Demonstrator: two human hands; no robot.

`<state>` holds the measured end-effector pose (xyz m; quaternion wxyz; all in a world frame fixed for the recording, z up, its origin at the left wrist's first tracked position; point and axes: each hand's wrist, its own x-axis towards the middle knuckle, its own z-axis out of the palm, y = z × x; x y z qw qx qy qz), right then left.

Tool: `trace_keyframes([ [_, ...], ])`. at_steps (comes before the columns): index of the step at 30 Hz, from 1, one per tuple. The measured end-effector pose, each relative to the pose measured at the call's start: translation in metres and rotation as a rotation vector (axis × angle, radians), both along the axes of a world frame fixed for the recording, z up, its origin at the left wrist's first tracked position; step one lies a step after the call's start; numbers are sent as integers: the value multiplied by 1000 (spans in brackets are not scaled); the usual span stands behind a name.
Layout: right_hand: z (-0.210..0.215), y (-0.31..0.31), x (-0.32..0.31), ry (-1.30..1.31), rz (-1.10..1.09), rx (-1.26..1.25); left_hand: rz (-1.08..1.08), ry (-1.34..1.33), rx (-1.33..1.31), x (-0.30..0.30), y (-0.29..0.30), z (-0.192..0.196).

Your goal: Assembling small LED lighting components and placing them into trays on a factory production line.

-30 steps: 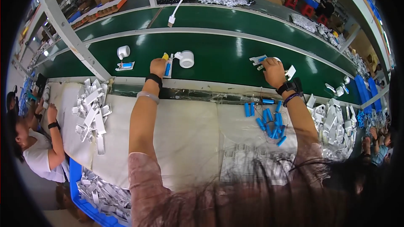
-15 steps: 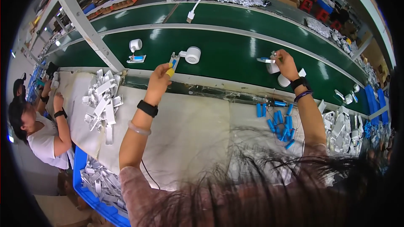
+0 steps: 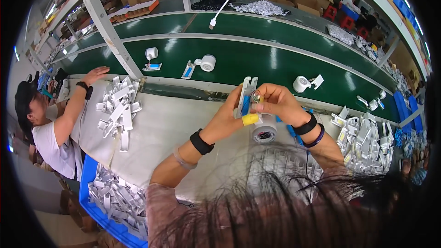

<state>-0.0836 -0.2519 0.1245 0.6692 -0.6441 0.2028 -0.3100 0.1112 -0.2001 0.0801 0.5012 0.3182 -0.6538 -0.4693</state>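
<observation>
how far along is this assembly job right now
Done: finished white units lie on the green belt. In hand: left hand and right hand hold a white bracket above a round white unit. Left: loose bracket pile.

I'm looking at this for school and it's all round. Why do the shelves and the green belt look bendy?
Head view: the fisheye lens bows the green belt and frame post toward the black rim; lamps glare on the belt; dark hair blurs the bottom; both hands stay sharp.
</observation>
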Motion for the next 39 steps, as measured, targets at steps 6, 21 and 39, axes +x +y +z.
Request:
trace_keyframes([
  [6, 14, 20, -16, 80, 171, 22, -96, 74, 139, -3, 19, -12],
  [21, -3, 57, -21, 159, -476, -538, -135, 392, 426, -16, 41, 3],
  [39, -12, 71, -22, 219, -580, -1311, -36, 244, 111, -37, 53, -5],
])
